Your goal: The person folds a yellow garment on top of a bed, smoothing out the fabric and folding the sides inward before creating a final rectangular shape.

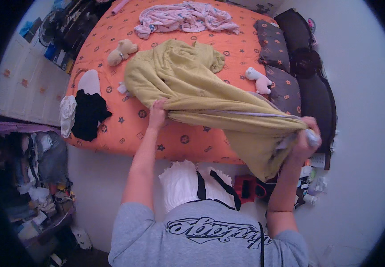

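A mustard-yellow blanket (185, 80) lies bunched across the bed, its near edge pulled up between my two hands. My left hand (158, 111) grips that edge near the middle of the bed. Out to the right, my right hand (307, 138) is closed around a gathered corner, where a pale lining shows. Between the hands the cloth is stretched taut, and a loose flap hangs past the bed's near edge on the right. Beneath it is an orange patterned bedsheet (185, 138). The blanket's far end is crumpled, so its full outline is hidden.
A pink blanket (185, 18) lies at the back. A tan plush toy (121, 52) and a white-and-pink plush toy (260, 80) flank the yellow cloth. Dark pillows (283, 88) rest against the headboard (317, 96). Black clothing (89, 115) sits at left, above a cluttered shelf (42, 227).
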